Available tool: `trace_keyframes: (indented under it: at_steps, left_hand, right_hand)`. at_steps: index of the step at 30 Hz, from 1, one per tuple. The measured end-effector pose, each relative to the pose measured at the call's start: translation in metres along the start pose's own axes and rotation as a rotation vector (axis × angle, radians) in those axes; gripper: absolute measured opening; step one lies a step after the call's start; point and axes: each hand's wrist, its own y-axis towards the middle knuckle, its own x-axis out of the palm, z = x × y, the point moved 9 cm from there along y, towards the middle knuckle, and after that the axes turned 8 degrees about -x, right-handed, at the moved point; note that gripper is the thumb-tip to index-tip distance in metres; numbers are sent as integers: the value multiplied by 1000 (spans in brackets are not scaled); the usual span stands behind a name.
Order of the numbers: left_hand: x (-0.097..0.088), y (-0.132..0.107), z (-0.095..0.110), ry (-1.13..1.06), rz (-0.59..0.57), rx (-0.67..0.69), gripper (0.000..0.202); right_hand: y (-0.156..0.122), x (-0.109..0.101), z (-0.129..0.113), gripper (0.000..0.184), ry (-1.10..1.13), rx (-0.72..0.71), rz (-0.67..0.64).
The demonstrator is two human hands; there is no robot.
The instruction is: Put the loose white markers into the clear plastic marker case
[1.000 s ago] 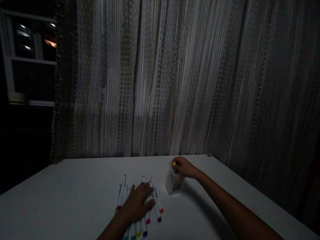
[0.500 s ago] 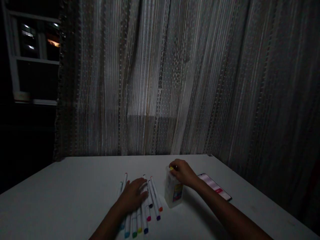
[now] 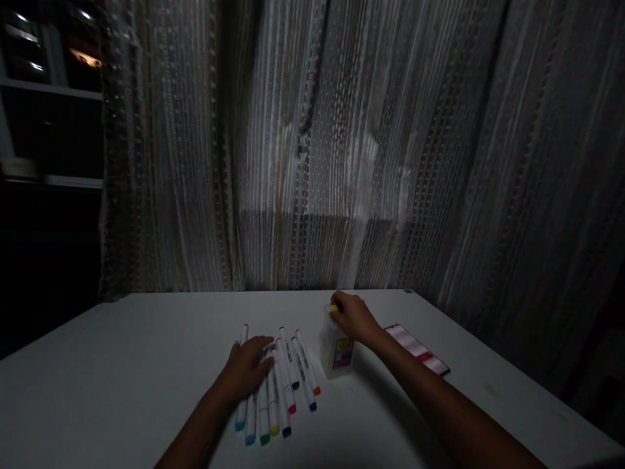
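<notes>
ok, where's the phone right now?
Head view, right of centre: the phone lies flat on the table, just right of the right hand and the clear case.

Markers fanned flat, with a case standing upright beside them

White-barrelled markers (image 3: 284,381) lie side by side on the pale table (image 3: 122,365), their far ends spreading slightly. Their coloured caps, blue, green, yellow, purple, pink and orange, point toward the near edge. Just to their right a clear plastic case (image 3: 336,348) stands upright, with a colourful label on its front and a yellow cap (image 3: 334,307) at its top.

white table (image 3: 122,365): markers (image 3: 294,371), box (image 3: 336,355), phone (image 3: 418,349)
</notes>
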Motion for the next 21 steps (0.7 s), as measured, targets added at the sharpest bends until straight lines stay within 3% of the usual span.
trace_keyframes:
  at_steps: [11, 15, 21]
  left_hand:
    - [1, 1, -1, -53, 21, 9, 42]
    - [5, -6, 32, -113, 11, 65, 44]
    - [21, -5, 105, -304, -71, 121, 73]
  right_hand:
    - [4, 8, 3, 22, -20, -8, -40]
    - [6, 9, 3, 19, -30, -12, -57]
    - [2, 6, -5, 15, -10, -43, -64]
